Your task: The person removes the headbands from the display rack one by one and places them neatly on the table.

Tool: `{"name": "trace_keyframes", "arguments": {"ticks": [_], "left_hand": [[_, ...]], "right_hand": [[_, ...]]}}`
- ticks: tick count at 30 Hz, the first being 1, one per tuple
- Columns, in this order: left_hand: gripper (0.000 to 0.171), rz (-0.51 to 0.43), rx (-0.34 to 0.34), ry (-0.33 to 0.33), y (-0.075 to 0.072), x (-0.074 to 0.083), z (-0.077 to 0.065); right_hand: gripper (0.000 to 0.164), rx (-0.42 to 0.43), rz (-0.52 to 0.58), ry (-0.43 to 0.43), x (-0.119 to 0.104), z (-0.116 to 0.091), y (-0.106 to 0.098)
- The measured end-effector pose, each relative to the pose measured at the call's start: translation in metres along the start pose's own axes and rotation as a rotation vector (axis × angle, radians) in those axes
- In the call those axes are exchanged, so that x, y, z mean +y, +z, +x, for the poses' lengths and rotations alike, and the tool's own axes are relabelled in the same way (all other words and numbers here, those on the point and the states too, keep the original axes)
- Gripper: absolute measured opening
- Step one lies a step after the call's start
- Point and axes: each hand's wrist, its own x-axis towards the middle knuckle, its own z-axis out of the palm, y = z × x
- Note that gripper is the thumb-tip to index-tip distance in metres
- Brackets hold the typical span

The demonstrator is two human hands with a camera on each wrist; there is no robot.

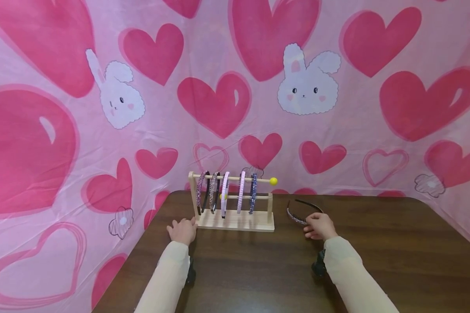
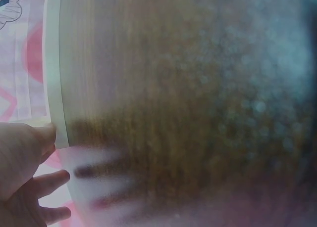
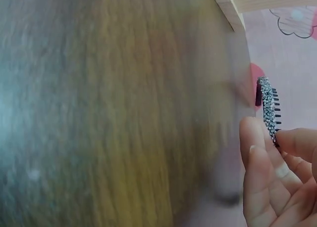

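Observation:
My right hand (image 1: 320,226) pinches one end of a glittery headband (image 1: 296,218) between thumb and fingers, right of a wooden rack. Close up in the right wrist view, this headband (image 3: 268,106) shows silver sparkle and dark comb teeth. At the rack's left end, my left hand (image 1: 183,231) rests with fingers spread, touching the corner of the pale base (image 1: 235,221). The left wrist view shows the left hand (image 2: 29,172) with a digit against the base's edge. Several headbands hang on the upper bar, among them a light pink one (image 1: 225,191) and a blue glittery one (image 1: 253,193).
The rack's upper bar ends in a yellow ball (image 1: 273,181), and a shorter bar runs below it. All stands on a dark brown wooden table (image 1: 258,269). Behind hangs a pink cloth (image 1: 203,48) printed with hearts and rabbits.

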Motion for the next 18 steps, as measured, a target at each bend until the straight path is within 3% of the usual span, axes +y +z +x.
{"name": "trace_keyframes", "arguments": {"ticks": [18], "left_hand": [[0.041, -0.003, -0.022, -0.004, -0.004, 0.001, -0.002]], "right_hand": [[0.025, 0.023, 0.022, 0.035, 0.013, 0.008, 0.014]]}}
